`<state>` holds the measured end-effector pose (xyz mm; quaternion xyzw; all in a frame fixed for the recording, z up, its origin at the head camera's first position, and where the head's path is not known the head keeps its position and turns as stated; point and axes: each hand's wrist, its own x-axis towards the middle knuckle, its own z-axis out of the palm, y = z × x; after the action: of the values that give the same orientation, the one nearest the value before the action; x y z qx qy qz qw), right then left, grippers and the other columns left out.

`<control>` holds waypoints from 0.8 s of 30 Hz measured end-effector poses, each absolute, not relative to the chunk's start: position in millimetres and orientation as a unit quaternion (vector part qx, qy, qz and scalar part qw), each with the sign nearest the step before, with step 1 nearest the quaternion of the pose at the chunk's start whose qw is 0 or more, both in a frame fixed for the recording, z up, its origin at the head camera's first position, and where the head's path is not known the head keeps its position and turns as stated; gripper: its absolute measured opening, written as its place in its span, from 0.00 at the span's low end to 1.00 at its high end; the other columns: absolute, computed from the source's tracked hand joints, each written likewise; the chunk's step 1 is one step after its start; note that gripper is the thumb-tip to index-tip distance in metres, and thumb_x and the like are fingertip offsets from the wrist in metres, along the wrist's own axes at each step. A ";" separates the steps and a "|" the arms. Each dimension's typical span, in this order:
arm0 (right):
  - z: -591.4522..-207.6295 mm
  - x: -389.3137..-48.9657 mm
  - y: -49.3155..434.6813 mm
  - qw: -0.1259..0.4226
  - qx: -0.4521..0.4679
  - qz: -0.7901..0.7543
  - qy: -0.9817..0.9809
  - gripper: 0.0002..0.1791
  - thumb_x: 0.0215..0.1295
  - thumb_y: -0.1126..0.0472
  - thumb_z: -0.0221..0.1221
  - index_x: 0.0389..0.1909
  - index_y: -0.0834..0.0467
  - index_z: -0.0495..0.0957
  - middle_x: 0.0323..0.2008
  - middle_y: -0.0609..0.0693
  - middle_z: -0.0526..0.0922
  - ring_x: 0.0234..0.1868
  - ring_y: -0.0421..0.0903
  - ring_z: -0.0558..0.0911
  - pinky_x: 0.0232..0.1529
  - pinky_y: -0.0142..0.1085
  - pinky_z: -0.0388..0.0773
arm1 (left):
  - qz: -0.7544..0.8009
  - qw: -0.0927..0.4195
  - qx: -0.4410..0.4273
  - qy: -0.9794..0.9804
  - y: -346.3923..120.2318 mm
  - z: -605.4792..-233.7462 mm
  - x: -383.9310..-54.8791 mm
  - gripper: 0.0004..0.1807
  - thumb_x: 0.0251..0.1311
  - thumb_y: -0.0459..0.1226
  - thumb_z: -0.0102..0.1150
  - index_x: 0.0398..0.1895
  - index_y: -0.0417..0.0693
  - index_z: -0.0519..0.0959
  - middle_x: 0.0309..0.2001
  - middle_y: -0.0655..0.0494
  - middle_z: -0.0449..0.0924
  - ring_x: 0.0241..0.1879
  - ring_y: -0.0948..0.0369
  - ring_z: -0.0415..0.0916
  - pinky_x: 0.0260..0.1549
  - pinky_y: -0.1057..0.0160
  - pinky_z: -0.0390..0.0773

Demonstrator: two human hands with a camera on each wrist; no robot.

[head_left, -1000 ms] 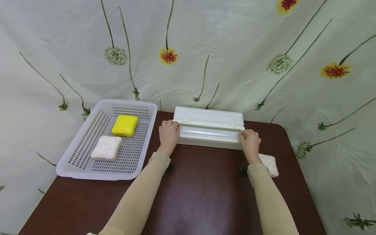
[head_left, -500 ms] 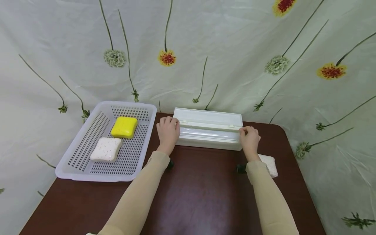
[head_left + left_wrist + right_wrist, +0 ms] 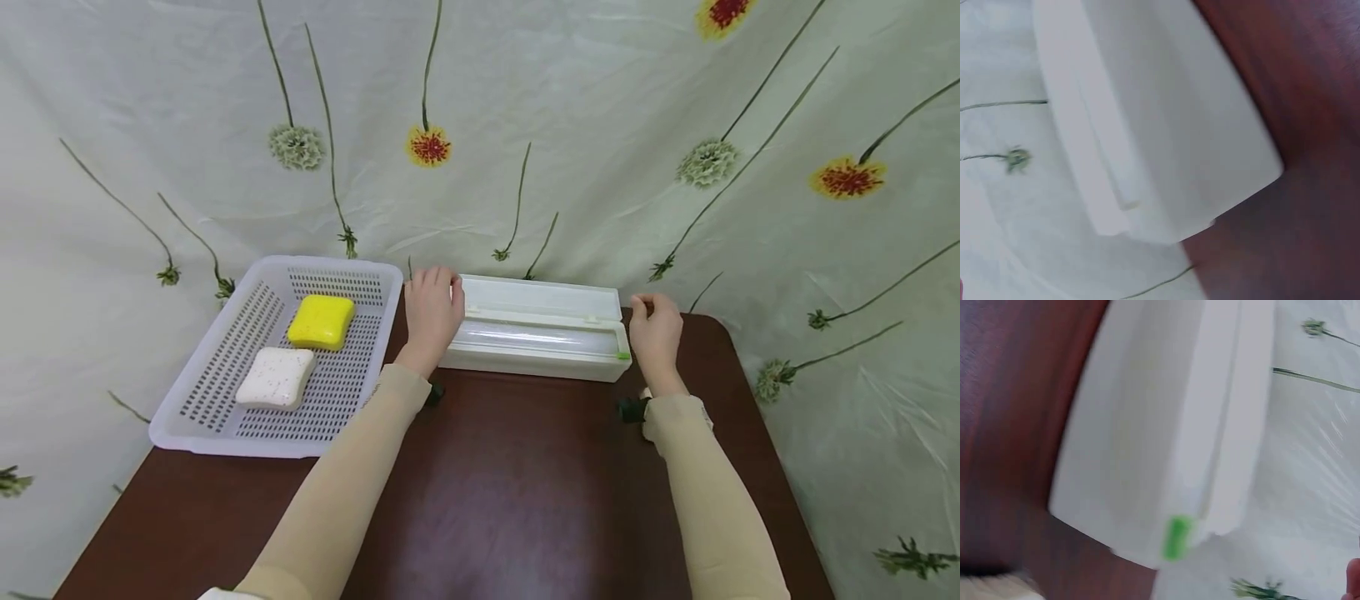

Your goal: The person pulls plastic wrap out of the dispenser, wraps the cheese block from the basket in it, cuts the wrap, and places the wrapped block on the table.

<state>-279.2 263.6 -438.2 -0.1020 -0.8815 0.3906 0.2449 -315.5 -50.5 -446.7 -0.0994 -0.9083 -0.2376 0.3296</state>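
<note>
A white cling film dispenser box [image 3: 532,367] lies at the back of the table with its lid [image 3: 540,296] tilted back. Inside shows the shiny roll of cling film [image 3: 536,337]. Above the box's left end is my left hand [image 3: 433,321], thumb and fingers drawn together. My right hand [image 3: 657,342] is raised just past the right end, thumb against the index finger. Both seem to pinch clear film, which is hardly visible; fine bright streaks of film [image 3: 1335,428] appear in the right wrist view. A green piece [image 3: 1177,537] sits at the box's right corner.
A pale lilac perforated basket [image 3: 168,429] stands on the left, holding a yellow sponge-like block [image 3: 321,322] and a white speckled one [image 3: 276,377]. Another white block [image 3: 647,431] is mostly hidden behind my right wrist. A flowered cloth [image 3: 480,192] hangs behind the table.
Both hands have risen from the film at the box's ends; the right has also moved slightly rightward. The green piece has come into clear view, and the right-hand white block is now mostly covered.
</note>
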 end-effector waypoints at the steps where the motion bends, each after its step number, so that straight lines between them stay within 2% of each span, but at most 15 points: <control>1: -432.2 -279.0 264.0 0.251 -0.100 0.389 -0.881 0.15 0.75 0.59 0.52 0.48 0.68 0.78 0.45 0.66 0.79 0.48 0.63 0.76 0.50 0.54 0.73 | -0.238 0.328 -0.101 -0.909 -50.5 -441.0 -315.8 0.09 0.71 0.36 0.50 0.36 0.41 0.77 0.38 0.44 0.80 0.43 0.45 0.72 0.41 0.49 0.71; 6: -404.5 -282.1 266.6 0.269 -0.081 0.381 -0.881 0.16 0.75 0.58 0.52 0.49 0.67 0.78 0.46 0.65 0.80 0.49 0.62 0.76 0.52 0.54 0.72 | -0.241 0.319 -0.103 -0.911 -51.9 -410.3 -320.6 0.09 0.71 0.36 0.49 0.38 0.40 0.78 0.37 0.44 0.80 0.42 0.45 0.73 0.44 0.48 0.73; 17: -341.6 -279.9 269.8 0.324 -0.053 0.369 -0.869 0.17 0.74 0.57 0.53 0.48 0.68 0.80 0.45 0.65 0.80 0.49 0.61 0.77 0.46 0.47 0.70 | -0.265 0.346 -0.141 -0.889 -58.2 -343.9 -321.9 0.10 0.72 0.36 0.48 0.39 0.39 0.77 0.39 0.43 0.79 0.43 0.44 0.72 0.44 0.48 0.72; 21: -316.3 -274.9 267.5 0.342 -0.054 0.374 -0.861 0.18 0.74 0.54 0.53 0.48 0.66 0.81 0.45 0.62 0.80 0.49 0.56 0.77 0.44 0.38 0.68 | -0.258 0.356 -0.157 -0.884 -60.5 -317.0 -320.9 0.11 0.72 0.37 0.48 0.41 0.39 0.78 0.40 0.43 0.79 0.44 0.44 0.72 0.45 0.48 0.71; 24: -300.4 -269.8 265.3 0.361 -0.055 0.384 -0.848 0.18 0.73 0.54 0.54 0.47 0.65 0.81 0.42 0.56 0.80 0.46 0.48 0.76 0.45 0.35 0.67 | -0.251 0.363 -0.170 -0.881 -63.2 -297.8 -317.3 0.11 0.72 0.37 0.48 0.41 0.38 0.77 0.41 0.43 0.79 0.44 0.44 0.72 0.47 0.48 0.71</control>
<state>-269.8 265.3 -300.4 -0.0551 -0.8479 0.3839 0.3615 -317.3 -63.2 -297.8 -0.1701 -0.8808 -0.2514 0.3633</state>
